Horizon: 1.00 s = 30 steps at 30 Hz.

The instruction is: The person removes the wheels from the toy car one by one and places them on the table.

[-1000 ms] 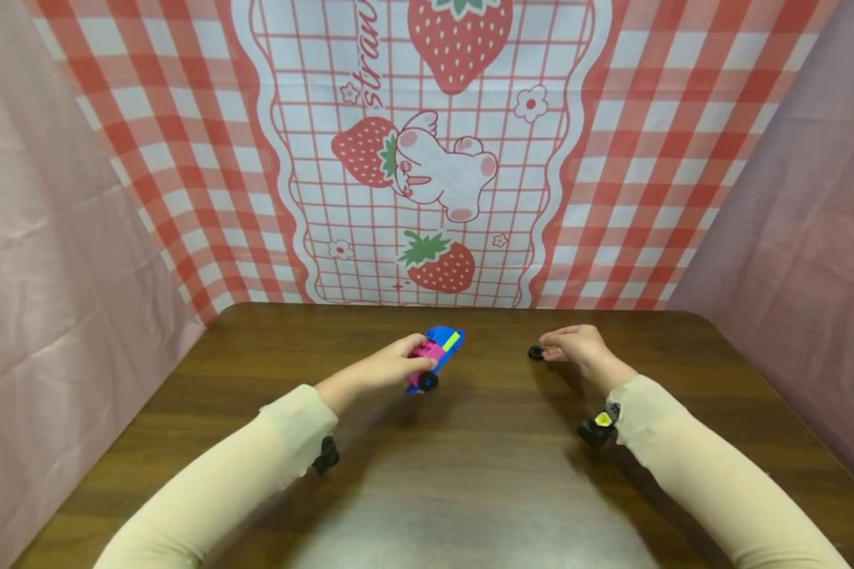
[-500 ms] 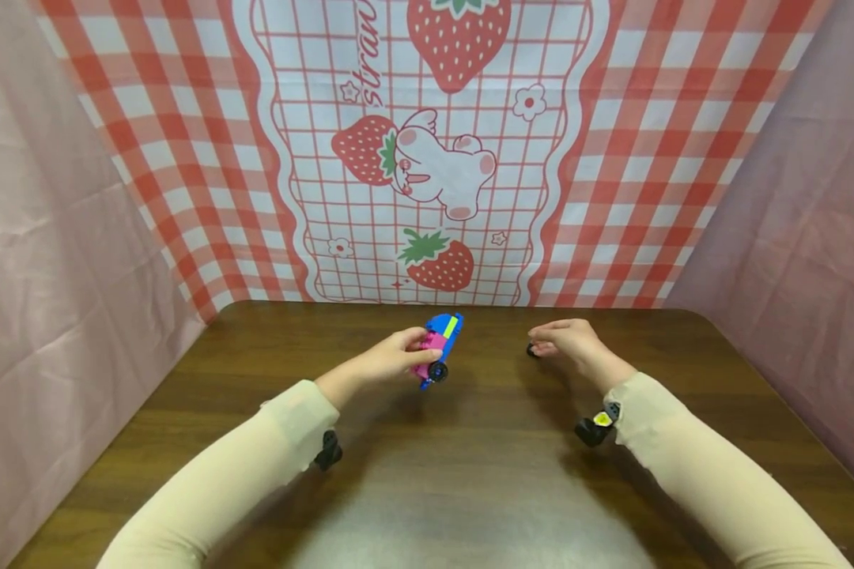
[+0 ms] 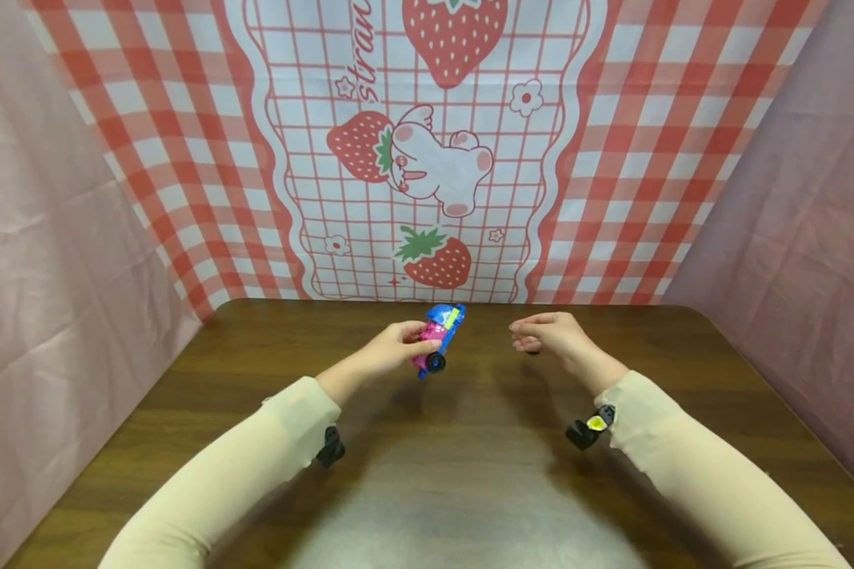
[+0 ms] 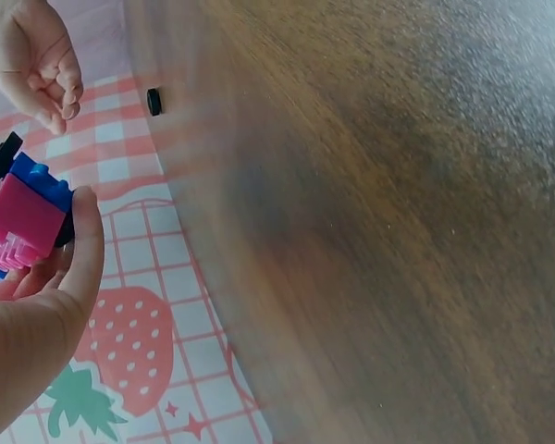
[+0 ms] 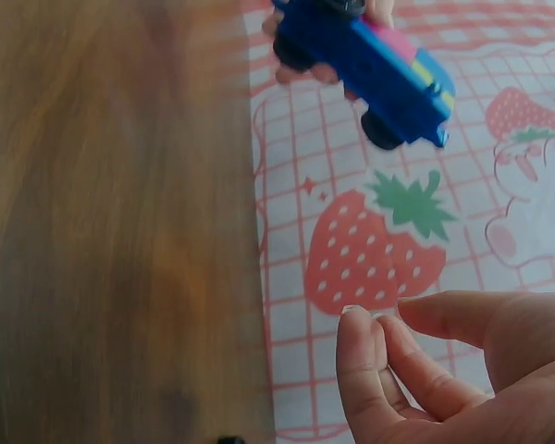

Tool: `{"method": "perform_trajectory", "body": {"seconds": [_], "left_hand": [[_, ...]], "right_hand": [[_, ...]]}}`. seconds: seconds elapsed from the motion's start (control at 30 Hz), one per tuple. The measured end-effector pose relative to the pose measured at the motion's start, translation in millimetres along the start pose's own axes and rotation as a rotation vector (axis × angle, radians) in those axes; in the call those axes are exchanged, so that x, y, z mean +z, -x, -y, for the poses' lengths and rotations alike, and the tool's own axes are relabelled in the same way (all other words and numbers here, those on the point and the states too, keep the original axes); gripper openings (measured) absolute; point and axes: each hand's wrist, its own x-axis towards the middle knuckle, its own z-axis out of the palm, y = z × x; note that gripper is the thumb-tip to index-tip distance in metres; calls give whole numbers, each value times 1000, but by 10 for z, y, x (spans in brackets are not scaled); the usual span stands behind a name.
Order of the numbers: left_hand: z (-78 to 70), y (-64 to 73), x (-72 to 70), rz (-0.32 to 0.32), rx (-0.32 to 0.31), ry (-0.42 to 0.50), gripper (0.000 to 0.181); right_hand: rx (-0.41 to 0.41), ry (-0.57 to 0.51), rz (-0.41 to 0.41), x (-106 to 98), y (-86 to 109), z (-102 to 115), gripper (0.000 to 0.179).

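Note:
My left hand grips a toy car by its pink body, holding it tilted above the table. The car has a blue base and front, a yellow-green strip and black wheels. Its blue underside faces the right wrist view, with three black wheels showing. To its right, my right hand hovers with loosely bent fingers, thumb and fingertips close together and nothing visible between them. A small black wheel lies on the table beneath the right hand, mostly hidden by it in the head view.
The brown wooden table ends at a red-and-white checked cloth with strawberry prints. Pink drapes hang at both sides. Black wrist cameras sit under both cuffs.
My right hand has lifted from beside the black wheel and moved left toward the car, leaving the wheel on the table. My left hand has raised and turned the car slightly.

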Motion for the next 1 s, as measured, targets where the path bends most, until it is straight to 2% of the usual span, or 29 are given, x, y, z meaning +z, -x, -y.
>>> {"method": "perform_trajectory", "body": {"seconds": [0.43, 0.6, 1.0], "left_hand": [[-12, -34, 58, -38, -7, 53, 49], [-6, -59, 71, -64, 2, 31, 49], [-25, -106, 90, -70, 25, 17, 48]], "right_hand": [[-60, 18, 122, 271, 100, 79, 40], [-53, 15, 167, 394, 136, 99, 42], [-61, -31, 251, 662, 191, 130, 39]]}}
